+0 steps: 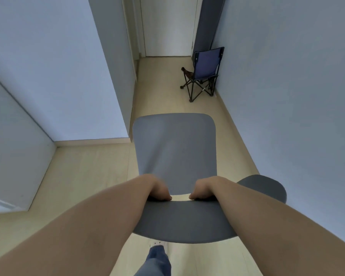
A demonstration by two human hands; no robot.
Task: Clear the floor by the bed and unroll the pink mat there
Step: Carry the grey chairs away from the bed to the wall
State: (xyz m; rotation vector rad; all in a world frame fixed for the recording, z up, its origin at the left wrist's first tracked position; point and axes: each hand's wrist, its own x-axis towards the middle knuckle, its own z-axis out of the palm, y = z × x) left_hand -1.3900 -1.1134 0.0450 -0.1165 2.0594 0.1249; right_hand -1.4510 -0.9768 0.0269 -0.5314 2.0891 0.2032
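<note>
The grey chair (175, 156) is gripped at the gap behind its seat by the left hand (161, 193) and right hand (201, 193), fingers curled shut, and is best carried level, clear of the far folding camp chair (202, 73); no pink mat is seen.

1. Chairs: two. One grey chair (174, 156) at the centre, one blue folding camp chair (204, 72) at 1 o'clock by the wall.
2. Hands: two, the left hand (160, 191) and right hand (202, 190), both at 6 o'clock on the grey chair's back.
3. Doors: one white door (167, 26) at 12 o'clock.
4. Shoes: one white shoe (159, 245) at 6 o'clock.
</note>
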